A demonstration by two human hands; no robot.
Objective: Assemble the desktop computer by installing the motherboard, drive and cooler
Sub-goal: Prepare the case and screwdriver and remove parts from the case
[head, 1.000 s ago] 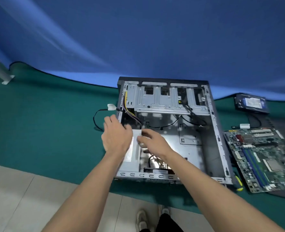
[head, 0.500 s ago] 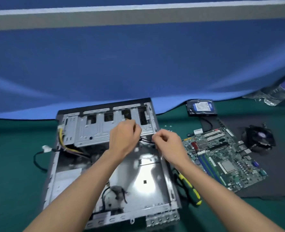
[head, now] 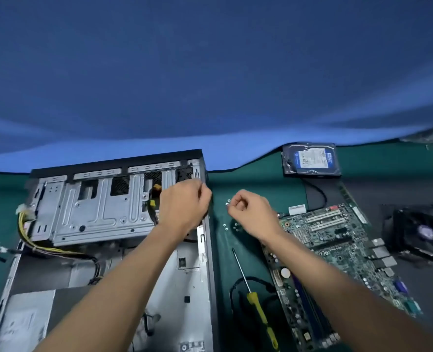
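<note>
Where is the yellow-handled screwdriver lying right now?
In the head view, the screwdriver lies on the green mat between the open case and the motherboard, below the right hand.

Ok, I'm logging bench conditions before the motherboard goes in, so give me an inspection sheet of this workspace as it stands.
Surface: green mat, with a dark mat on the right.
Job's things: open computer case lying flat; motherboard, hard drive and cooler fan all outside it.
Clutter: yellow-handled screwdriver between case and motherboard; small screws loose on the green mat.
Grippers: left hand curled at the case's far right corner; right hand curled above the screws; what either holds cannot be told.
Cables: yellow wire bundle inside the case; black cable at the hard drive.
Surroundings: blue backdrop cloth.
</note>
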